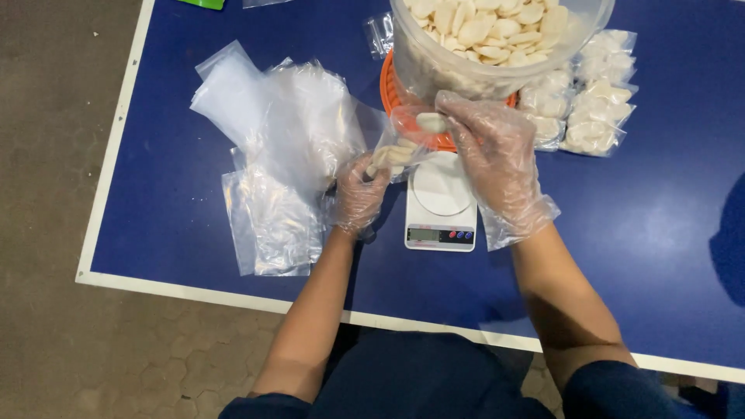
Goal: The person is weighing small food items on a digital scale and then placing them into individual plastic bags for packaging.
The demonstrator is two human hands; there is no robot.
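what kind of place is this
Probably a small food-packing station, perhaps home-run. A digital scale sits on a blue table, beside a tub of pale crackers, filled packets and empty plastic bags.

clear plastic gloves [497,155], dk blue sleeves [613,388]

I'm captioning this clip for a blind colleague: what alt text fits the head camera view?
Seen from above, a gloved left hand holds a small clear bag of pale chips open while the gloved right hand drops in a chip, above a white kitchen scale on a blue table. Behind stand a chip-filled tub, filled bags and empty bags.
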